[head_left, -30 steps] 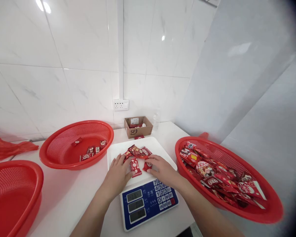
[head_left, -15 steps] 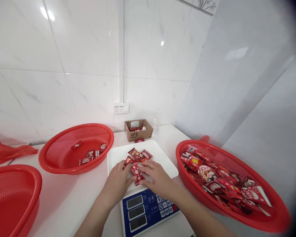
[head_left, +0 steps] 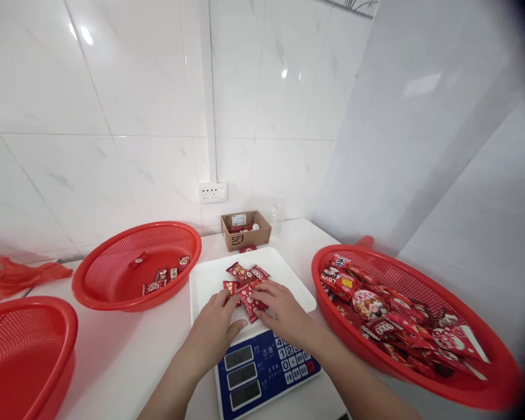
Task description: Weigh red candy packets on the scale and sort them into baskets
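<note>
Several small red candy packets [head_left: 240, 272] lie bunched on the white pan of a weighing scale [head_left: 210, 272]. One dotted red candy packet [head_left: 248, 301] rests at the front of the bunch, between my hands. My right hand [head_left: 284, 310] grips its right side with curled fingers and thumb. On the other side, my left hand [head_left: 214, 328] has its fingertips at the packet's left edge, thumb held apart. Below my hands shows the scale's blue panel [head_left: 266, 368] with displays and keys.
A red basket [head_left: 420, 265] full of packets stands at right. At left, one red basket [head_left: 109, 256] holds several packets; another red basket [head_left: 61, 326] is nearer. Behind the scale sit a cardboard box [head_left: 254, 238] and a clear bottle [head_left: 277, 217]. A red bag [head_left: 21, 277] lies far left.
My left thumb has come away from the dotted packet, which has shifted slightly right and up. My right hand stays at its right side. The camera view has shifted slightly.
</note>
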`<state>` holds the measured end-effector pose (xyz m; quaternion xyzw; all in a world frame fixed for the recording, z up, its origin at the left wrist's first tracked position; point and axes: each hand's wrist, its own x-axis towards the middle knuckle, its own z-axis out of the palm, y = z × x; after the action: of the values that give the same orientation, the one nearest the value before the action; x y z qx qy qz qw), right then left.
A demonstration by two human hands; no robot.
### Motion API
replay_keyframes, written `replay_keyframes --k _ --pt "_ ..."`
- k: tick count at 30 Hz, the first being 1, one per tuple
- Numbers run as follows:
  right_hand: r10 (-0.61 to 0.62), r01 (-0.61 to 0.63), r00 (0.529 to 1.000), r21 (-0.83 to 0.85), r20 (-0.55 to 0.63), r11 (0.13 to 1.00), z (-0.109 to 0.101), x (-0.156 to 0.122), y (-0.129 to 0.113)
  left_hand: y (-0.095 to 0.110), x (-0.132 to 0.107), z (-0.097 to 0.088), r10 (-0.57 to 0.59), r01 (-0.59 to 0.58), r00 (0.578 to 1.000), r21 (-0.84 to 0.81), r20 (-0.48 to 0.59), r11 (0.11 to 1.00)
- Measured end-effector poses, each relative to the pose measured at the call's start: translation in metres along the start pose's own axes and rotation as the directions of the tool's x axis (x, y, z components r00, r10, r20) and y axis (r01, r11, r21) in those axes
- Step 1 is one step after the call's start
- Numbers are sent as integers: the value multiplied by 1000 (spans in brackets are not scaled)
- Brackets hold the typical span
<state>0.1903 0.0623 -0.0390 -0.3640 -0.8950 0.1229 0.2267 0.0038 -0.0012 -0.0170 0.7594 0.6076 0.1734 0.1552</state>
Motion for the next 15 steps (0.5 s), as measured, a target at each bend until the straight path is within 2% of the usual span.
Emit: replay_keyframes --k 7,12,15 --pt "56 -57 998 -22 -43 998 0 1 12 10 3 -1 69 -66 996 -43 61 997" --pt "25 -26 999 -16 -38 1000 -4 -1 17 2 25 -13 124 -125 992 28 38 992" --pt "22 -22 1000 -4 -20 1000 -7 -3 17 -4 46 -22 166 -181 972 76 164 981"
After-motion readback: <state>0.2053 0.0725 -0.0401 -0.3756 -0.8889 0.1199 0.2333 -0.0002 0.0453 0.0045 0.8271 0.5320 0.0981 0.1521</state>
